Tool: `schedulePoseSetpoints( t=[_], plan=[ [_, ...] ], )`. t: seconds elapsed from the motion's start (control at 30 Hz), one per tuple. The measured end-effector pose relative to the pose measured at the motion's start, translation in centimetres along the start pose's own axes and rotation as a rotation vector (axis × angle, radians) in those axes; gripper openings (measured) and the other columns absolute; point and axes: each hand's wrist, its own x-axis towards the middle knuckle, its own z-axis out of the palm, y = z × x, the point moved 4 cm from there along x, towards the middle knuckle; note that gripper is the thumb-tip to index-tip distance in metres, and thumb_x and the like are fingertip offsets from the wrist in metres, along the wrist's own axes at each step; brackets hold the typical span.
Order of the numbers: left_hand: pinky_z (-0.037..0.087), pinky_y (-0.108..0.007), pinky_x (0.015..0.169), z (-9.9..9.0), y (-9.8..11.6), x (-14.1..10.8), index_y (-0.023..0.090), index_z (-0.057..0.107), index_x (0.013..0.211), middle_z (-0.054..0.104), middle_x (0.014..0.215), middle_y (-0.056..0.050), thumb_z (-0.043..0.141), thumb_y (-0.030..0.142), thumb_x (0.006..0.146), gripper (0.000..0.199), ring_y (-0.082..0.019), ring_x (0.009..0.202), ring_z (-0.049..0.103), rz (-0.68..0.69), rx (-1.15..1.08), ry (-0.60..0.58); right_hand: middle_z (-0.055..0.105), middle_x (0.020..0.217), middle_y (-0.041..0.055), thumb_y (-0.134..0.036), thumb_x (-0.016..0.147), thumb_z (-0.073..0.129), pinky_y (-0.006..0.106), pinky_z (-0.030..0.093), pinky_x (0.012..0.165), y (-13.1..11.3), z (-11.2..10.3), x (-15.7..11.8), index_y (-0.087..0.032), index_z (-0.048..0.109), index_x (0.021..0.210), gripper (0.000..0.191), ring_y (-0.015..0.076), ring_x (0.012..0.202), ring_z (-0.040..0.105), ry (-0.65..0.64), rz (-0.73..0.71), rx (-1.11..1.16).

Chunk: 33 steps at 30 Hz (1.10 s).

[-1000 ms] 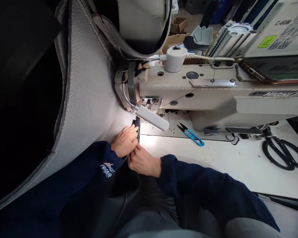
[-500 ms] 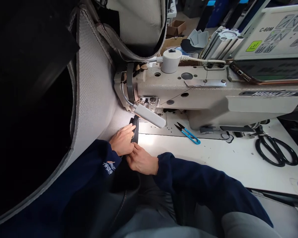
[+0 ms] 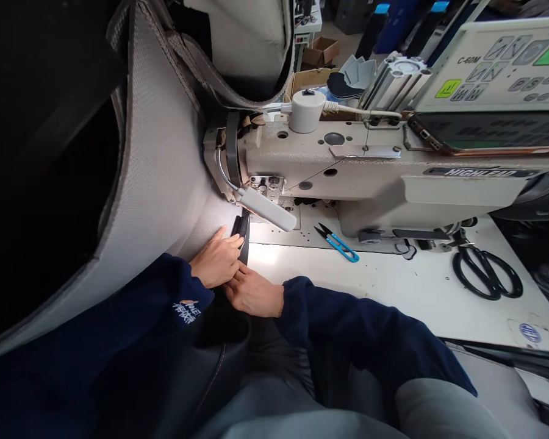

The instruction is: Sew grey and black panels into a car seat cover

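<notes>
A large light-grey fabric piece (image 3: 160,152) with a dark inside stands upright at the left, its lower part running to the needle end of a sewing machine (image 3: 370,177). Along its edge lies a black strip (image 3: 240,227), leading under the machine's head. My left hand (image 3: 216,261) holds the strip against the grey fabric, fingers bent over it. Close below, my right hand (image 3: 255,292) is closed on the near part of the strip, its fingertips touching the left hand. The needle and presser foot are mostly hidden behind a small lamp (image 3: 268,208).
Blue thread snips (image 3: 341,245) lie on the white table (image 3: 302,261) right of my hands. Black-handled scissors (image 3: 487,274) rest farther right. A phone (image 3: 485,134) lies on the machine arm, below a control panel (image 3: 507,67). Cardboard boxes (image 3: 320,52) stand behind.
The view has shifted slightly, so the machine and table appear farther left. My left fingers have slid back a little along the strip, baring more of it. The right hand keeps its hold.
</notes>
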Motion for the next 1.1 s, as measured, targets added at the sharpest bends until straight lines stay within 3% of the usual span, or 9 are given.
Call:
schedulePoseSetpoints(
  t=[0.17, 0.47, 0.83, 0.93, 1.1],
  plan=[
    [0.029, -0.058, 0.113, 0.1, -0.1, -0.3, 0.022, 0.068, 0.078, 0.069, 0.120, -0.009, 0.043, 0.017, 0.081, 0.026, -0.026, 0.126, 0.054, 0.049, 0.024, -0.095, 0.068, 0.095, 0.0165, -0.009, 0.095, 0.040, 0.048, 0.040, 0.094, 0.0, -0.3, 0.2, -0.004, 0.065, 0.102, 0.026, 0.0282, 0.094, 0.061, -0.014, 0.015, -0.012],
    [0.007, -0.059, 0.121, -0.4, 0.2, 0.1, 0.018, 0.070, 0.089, 0.056, 0.138, -0.008, 0.037, 0.015, 0.088, 0.033, -0.022, 0.136, 0.046, -0.032, -0.058, -0.245, 0.068, 0.096, 0.0179, -0.010, 0.096, 0.040, 0.049, 0.040, 0.094, 0.2, 0.0, 0.5, -0.003, 0.063, 0.107, 0.026, 0.0286, 0.095, 0.060, -0.094, 0.042, -0.002],
    [0.005, -0.059, 0.121, -0.9, 0.1, 1.8, 0.017, 0.066, 0.076, 0.056, 0.139, -0.008, 0.039, 0.013, 0.086, 0.030, -0.021, 0.137, 0.045, -0.079, -0.109, -0.243, 0.069, 0.089, 0.0177, -0.006, 0.094, 0.039, 0.043, 0.044, 0.080, 2.0, 0.3, 1.5, -0.005, 0.064, 0.097, 0.025, 0.0285, 0.088, 0.063, -0.202, 0.036, 0.016],
    [0.003, -0.057, 0.121, -0.9, -0.2, 2.2, 0.017, 0.068, 0.081, 0.055, 0.140, -0.009, 0.039, 0.013, 0.085, 0.030, -0.021, 0.137, 0.044, -0.092, -0.108, -0.245, 0.069, 0.087, 0.0160, -0.008, 0.094, 0.040, 0.043, 0.045, 0.079, 2.6, 0.4, 1.6, -0.006, 0.065, 0.095, 0.025, 0.0291, 0.087, 0.063, -0.207, 0.036, 0.021],
    [0.002, -0.056, 0.122, -0.8, -1.1, 3.4, 0.016, 0.071, 0.092, 0.055, 0.139, -0.010, 0.040, 0.015, 0.084, 0.032, -0.022, 0.136, 0.045, -0.114, -0.092, -0.230, 0.070, 0.092, 0.0157, -0.006, 0.093, 0.043, 0.046, 0.044, 0.094, 4.4, 0.9, 2.1, -0.006, 0.067, 0.099, 0.025, 0.0278, 0.093, 0.063, -0.231, 0.095, 0.010]
  ],
)
